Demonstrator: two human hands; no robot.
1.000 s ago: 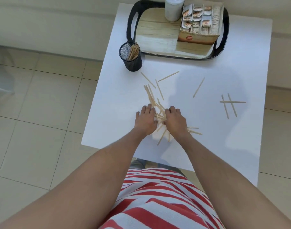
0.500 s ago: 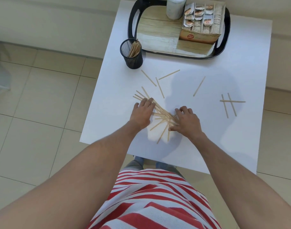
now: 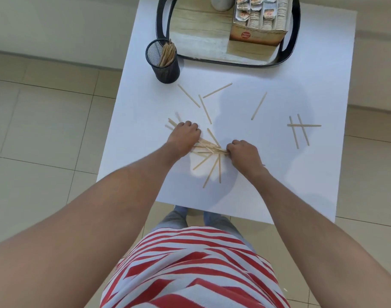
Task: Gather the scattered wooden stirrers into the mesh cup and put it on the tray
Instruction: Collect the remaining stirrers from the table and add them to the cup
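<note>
A pile of thin wooden stirrers [image 3: 209, 150] lies fanned out on the white table [image 3: 279, 178] between my hands. My left hand [image 3: 184, 136] curls over the pile's left end, fingers pressed on the sticks. My right hand [image 3: 242, 152] pinches the right ends of several sticks. Loose stirrers lie further back [image 3: 217, 90], one stirrer [image 3: 259, 106] lies alone, and three crossed stirrers [image 3: 302, 128] are at the right. The black mesh cup [image 3: 164, 63] stands at the back left beside the tray [image 3: 162, 25], with several stirrers inside.
The black-rimmed tray with a wood-look floor holds a cardboard box of sachets [image 3: 260, 23] and a white container [image 3: 221, 3]. The table's near edge is just in front of my striped shirt. Tiled floor surrounds the table.
My hands have drawn apart along the pile, the left going left, the right going right. The sticks between them have turned from upright to nearly sideways.
</note>
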